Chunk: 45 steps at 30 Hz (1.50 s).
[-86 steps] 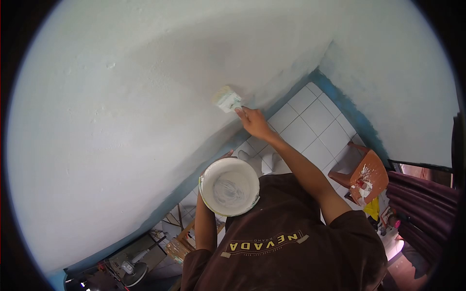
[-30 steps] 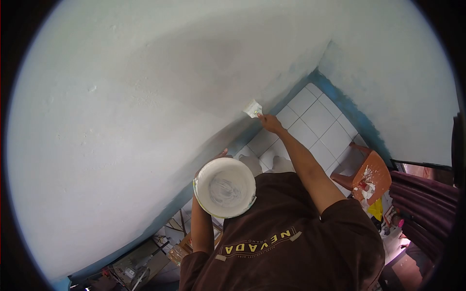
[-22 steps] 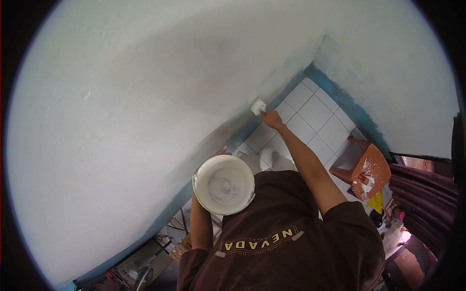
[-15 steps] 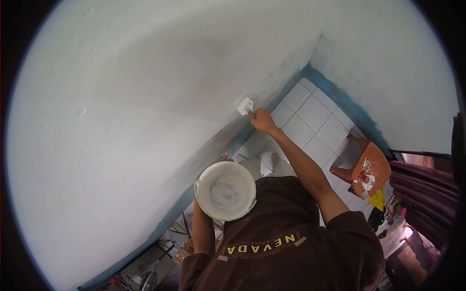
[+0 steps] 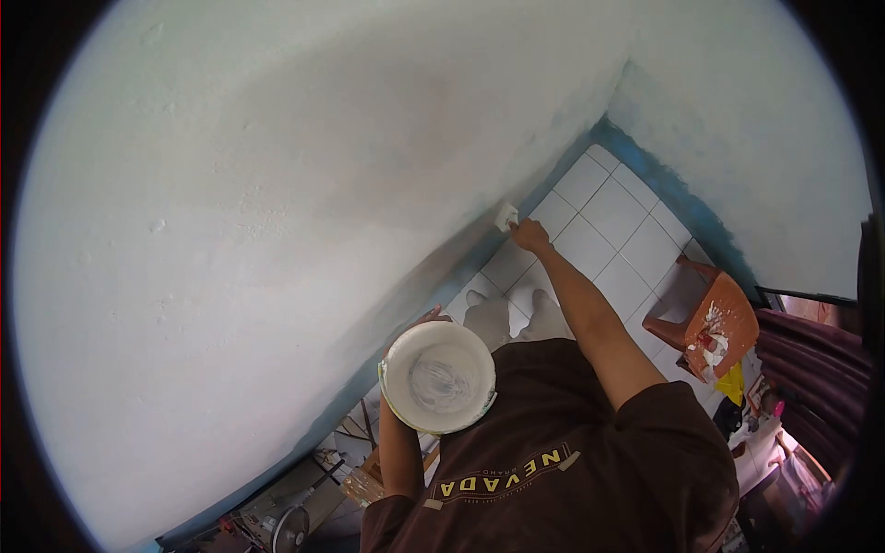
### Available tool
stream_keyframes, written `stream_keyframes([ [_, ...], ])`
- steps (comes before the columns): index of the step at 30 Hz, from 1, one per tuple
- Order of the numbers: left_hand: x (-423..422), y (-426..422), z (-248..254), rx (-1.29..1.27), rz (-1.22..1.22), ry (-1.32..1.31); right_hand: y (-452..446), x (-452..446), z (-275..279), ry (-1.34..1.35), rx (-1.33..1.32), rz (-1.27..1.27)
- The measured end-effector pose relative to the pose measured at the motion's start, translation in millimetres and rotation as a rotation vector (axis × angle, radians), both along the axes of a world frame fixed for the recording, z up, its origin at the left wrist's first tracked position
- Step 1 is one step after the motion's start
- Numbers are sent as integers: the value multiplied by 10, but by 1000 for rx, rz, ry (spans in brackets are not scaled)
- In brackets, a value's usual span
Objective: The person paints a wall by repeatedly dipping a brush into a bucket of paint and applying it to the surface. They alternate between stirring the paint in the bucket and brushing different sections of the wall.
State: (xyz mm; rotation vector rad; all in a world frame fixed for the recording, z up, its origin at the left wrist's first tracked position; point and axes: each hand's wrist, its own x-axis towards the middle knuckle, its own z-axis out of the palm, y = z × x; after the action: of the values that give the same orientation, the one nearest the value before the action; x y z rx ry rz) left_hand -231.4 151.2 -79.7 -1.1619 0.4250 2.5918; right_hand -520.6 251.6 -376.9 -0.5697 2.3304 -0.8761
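Observation:
My right hand [image 5: 530, 234] is closed round a wide paintbrush [image 5: 506, 217] covered in white. The brush head is against or very near the low part of the painted wall [image 5: 230, 304], just above its blue bottom band [image 5: 564, 166]. Held close to my body is a white bucket [image 5: 392, 355], with thin streaky white paint [image 5: 437, 381] at its bottom. My left hand [image 5: 431, 318] supports it from the far side. Only some of its fingers show past the rim; the bucket hides the others.
An orange-brown plastic chair [image 5: 733, 318] with white splashes stands at the right on white floor tiles [image 5: 613, 217]. Behind it hangs a dark maroon curtain [image 5: 811, 355]. A pan lid [image 5: 290, 528] and clutter lie at the lower left. The walls meet in a corner ahead.
My right hand has moved the paintbrush right and lower along the wall, closer to the blue band. The bucket stays in my left hand, while the whole view has shifted slightly.

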Motion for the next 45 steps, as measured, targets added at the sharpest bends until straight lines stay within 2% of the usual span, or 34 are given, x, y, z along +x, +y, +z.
stream_keyframes([
  [2,-2,24,-1,13,44,6,-87,-80,299,-135,78,61],
  [4,44,34,-28,26,91,15,-239,-42,545,-84,22,47],
  [6,108,13,-139,-65,84,-35,-276,-14,840,-33,-30,31],
  [8,46,77,-30,-86,90,-38,-110,57,1244,6,-195,92],
  [9,23,112,25,-112,100,-44,-41,120,1408,8,-190,94],
  [11,-54,99,39,-66,72,-35,41,239,1729,47,-397,101],
  [12,-52,86,53,-25,42,-37,69,330,1968,47,-395,105],
  [14,-48,78,74,-32,50,-47,47,477,2363,-25,-581,91],
  [17,-42,72,109,-64,55,-90,-209,603,2249,-34,-655,134],
  [21,-51,61,143,-112,13,-178,-402,596,906,-97,-604,126],
  [23,-34,60,116,-99,8,-153,-360,558,565,-157,-310,164],
  [24,-33,67,92,-89,16,-105,-357,520,499,-163,-309,165],
  [26,39,52,-31,-62,54,-114,-368,486,380,-253,15,109],
  [30,62,49,-70,-73,102,-109,-540,492,506,-178,6,69],
  [32,57,52,-60,-114,119,-105,-629,437,976,-148,-92,225],
  [33,83,67,-54,-133,129,-107,-585,447,1303,-144,-89,235],
  [35,95,45,-64,-133,132,-81,-412,476,2081,-55,-273,309],
  [37,133,88,-100,-131,131,-66,-317,580,2567,-35,-346,259],
  [38,150,100,-125,-281,142,-166,-304,612,2680,-17,-429,197],
  [39,177,93,-157,-431,151,-266,-309,630,2674,-11,-431,204],
  [41,249,21,-216,-438,130,-226,-349,646,2527,-14,-458,177],
  [43,362,-105,-401,-443,107,-188,-413,647,1843,65,-477,166],
  [45,502,-264,-677,-56,24,5,-419,599,1093,146,-494,163],
])
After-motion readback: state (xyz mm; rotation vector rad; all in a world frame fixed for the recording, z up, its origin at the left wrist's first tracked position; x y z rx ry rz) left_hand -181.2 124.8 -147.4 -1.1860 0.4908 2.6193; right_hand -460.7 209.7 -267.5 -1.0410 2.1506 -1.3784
